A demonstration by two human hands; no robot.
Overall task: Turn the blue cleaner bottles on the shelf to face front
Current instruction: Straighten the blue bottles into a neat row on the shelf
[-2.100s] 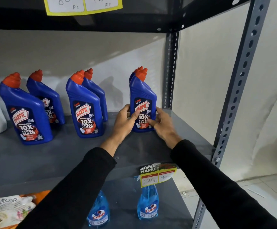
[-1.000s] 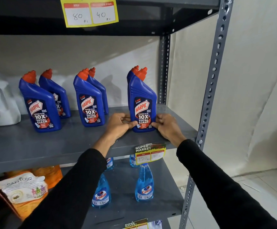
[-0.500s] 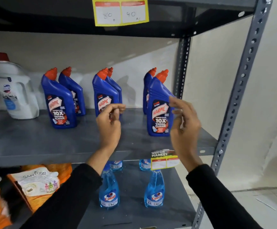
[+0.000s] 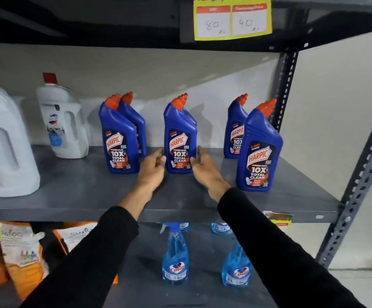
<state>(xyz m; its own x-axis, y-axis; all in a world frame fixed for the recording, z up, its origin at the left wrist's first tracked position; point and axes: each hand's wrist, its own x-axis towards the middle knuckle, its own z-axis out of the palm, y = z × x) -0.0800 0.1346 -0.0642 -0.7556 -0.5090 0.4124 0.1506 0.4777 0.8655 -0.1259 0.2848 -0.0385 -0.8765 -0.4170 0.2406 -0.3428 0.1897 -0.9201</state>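
Observation:
Several blue cleaner bottles with orange-red caps stand on the grey metal shelf. The middle bottle shows its label to the front. My left hand is at its lower left and my right hand at its lower right, fingers apart, close to the base but not clasping it. The right front bottle stands near the shelf's front edge, label forward, with another bottle behind it. The left front bottle hides most of a bottle behind it.
Two white jugs stand at the left of the shelf. A perforated upright bounds the right side. A yellow price tag hangs from the shelf above. Below are blue spray bottles and orange pouches.
Both hands have left the right front bottle and moved left to either side of the middle bottle. The view has shifted left, bringing a second white jug into sight.

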